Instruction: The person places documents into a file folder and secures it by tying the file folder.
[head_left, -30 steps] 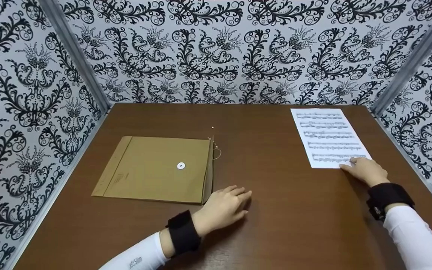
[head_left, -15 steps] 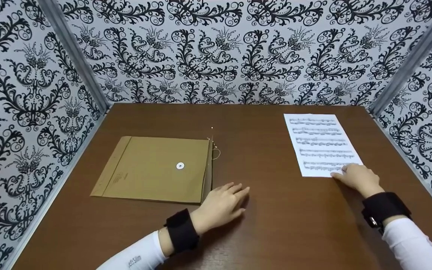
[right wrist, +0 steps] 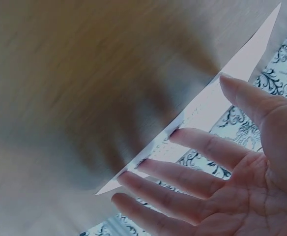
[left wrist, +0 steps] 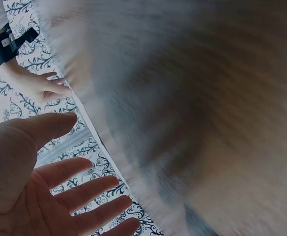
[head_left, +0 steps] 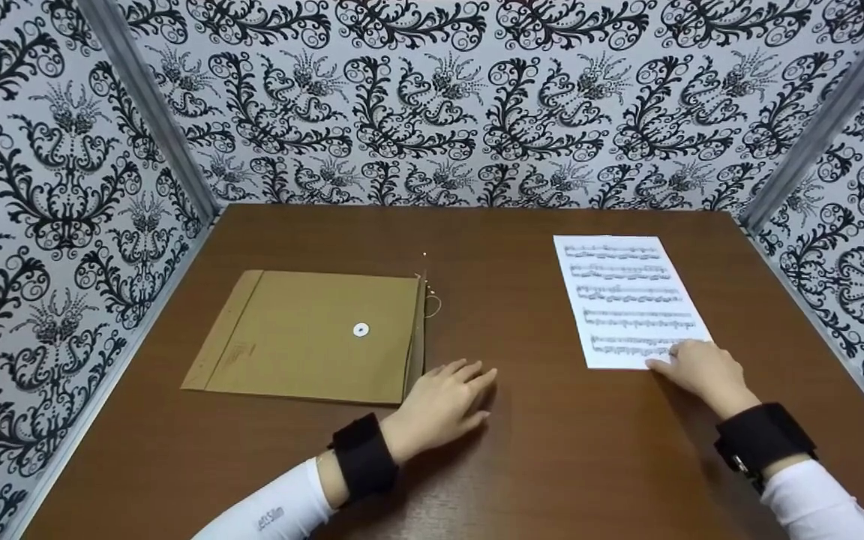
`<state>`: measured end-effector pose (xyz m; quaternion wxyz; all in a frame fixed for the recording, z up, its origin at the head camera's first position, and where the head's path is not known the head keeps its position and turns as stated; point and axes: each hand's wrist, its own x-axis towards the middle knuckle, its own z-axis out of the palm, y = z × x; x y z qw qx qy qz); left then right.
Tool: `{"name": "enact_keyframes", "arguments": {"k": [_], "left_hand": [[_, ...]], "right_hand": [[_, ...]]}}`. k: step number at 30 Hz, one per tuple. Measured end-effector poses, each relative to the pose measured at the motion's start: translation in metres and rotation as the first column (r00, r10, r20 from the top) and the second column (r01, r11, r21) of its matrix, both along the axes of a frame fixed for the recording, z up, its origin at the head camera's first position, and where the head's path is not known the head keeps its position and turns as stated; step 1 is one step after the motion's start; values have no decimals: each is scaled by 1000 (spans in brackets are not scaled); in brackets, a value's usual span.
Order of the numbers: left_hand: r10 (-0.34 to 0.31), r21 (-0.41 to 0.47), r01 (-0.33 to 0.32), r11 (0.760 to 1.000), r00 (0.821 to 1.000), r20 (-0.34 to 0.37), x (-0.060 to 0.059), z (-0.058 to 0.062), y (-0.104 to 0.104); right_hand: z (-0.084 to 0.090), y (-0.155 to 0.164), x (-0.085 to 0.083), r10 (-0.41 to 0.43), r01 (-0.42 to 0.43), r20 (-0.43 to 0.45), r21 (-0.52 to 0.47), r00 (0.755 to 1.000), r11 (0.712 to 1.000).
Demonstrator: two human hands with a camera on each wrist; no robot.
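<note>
A white sheet of printed music lies flat on the right half of the brown table. My right hand rests its fingertips on the sheet's near right corner, and the thumb touches the near edge. In the right wrist view those fingers are extended, not curled round the paper. Left of centre lies a brown paper document envelope with a white round button; its right end gapes a little. My left hand is beside the envelope's near right corner, fingers loosely spread and holding nothing.
A thin string loops out from the envelope's right end. Patterned black-and-white panels enclose the table at the back and both sides, with grey posts in the corners.
The music sheet has slid left and toward me under my right hand. My left hand and the envelope have hardly moved.
</note>
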<state>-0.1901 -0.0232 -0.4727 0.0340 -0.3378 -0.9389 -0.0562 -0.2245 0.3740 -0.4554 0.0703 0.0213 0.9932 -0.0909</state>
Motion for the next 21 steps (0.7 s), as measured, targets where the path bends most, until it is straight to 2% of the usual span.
{"name": "enact_keyframes", "arguments": {"k": [9,21], "left_hand": [[-1,9,1,1000,1000,-26,0,-1,-1],[14,-2,-14,1000,1000,8,-7,-4,0]], "right_hand": [[-1,-25,15,37,-37,-36,12,999,999],[-3,-54,30,34,-32,-92,22,995,999]]}}
